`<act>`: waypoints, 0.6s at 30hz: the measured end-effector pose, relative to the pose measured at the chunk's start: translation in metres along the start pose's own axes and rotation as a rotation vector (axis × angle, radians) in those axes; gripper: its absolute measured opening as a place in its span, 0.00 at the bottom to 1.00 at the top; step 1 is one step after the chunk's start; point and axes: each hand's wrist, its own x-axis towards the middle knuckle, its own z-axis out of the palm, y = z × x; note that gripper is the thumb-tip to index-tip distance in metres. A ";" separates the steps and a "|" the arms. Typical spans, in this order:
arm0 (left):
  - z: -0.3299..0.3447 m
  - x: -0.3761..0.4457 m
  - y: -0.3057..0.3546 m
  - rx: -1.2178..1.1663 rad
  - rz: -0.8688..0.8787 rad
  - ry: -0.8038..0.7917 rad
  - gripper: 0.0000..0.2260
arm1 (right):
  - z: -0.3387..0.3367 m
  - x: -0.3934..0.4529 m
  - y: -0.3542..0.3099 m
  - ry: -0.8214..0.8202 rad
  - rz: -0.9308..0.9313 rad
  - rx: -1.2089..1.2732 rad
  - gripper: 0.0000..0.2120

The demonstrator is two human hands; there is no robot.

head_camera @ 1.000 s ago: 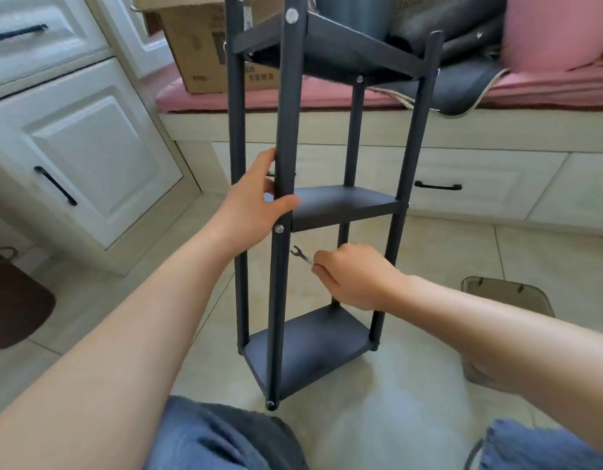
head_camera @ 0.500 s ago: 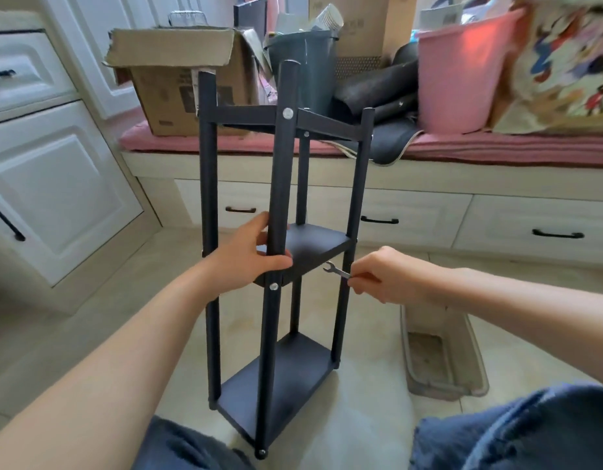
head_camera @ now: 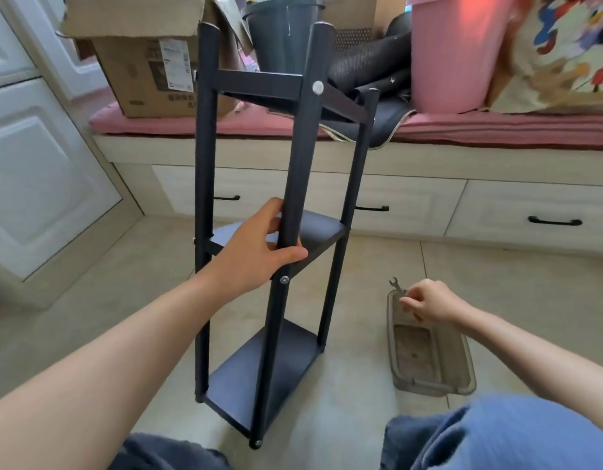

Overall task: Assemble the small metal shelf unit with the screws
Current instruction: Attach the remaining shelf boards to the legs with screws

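currently the black metal shelf unit (head_camera: 276,232) stands upright on the tiled floor (head_camera: 361,418), all three tiers fitted between four posts. the left hand (head_camera: 256,256) grips the nearest post just above the middle tier, thumb across the front and fingers curled behind. a screw head (head_camera: 285,280) sits on that post directly below the thumb; a white cap (head_camera: 317,87) marks the top tier joint. the right hand (head_camera: 432,301) pinches a small open-end wrench (head_camera: 396,285) between fingertips, well apart from the shelf, over the far end of a clear plastic tray (head_camera: 462,381) on the floor.
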 end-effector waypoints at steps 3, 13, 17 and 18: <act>0.001 0.004 -0.001 0.000 -0.008 0.036 0.17 | 0.028 0.013 0.028 -0.026 0.103 -0.007 0.17; 0.009 0.017 0.000 0.053 -0.012 0.053 0.15 | 0.088 0.047 0.078 -0.215 0.390 -0.049 0.12; 0.009 0.022 0.000 0.049 -0.022 0.066 0.15 | 0.104 0.057 0.082 -0.191 0.441 0.012 0.13; 0.009 0.024 -0.001 0.054 -0.021 0.070 0.16 | 0.108 0.059 0.083 -0.186 0.448 0.033 0.14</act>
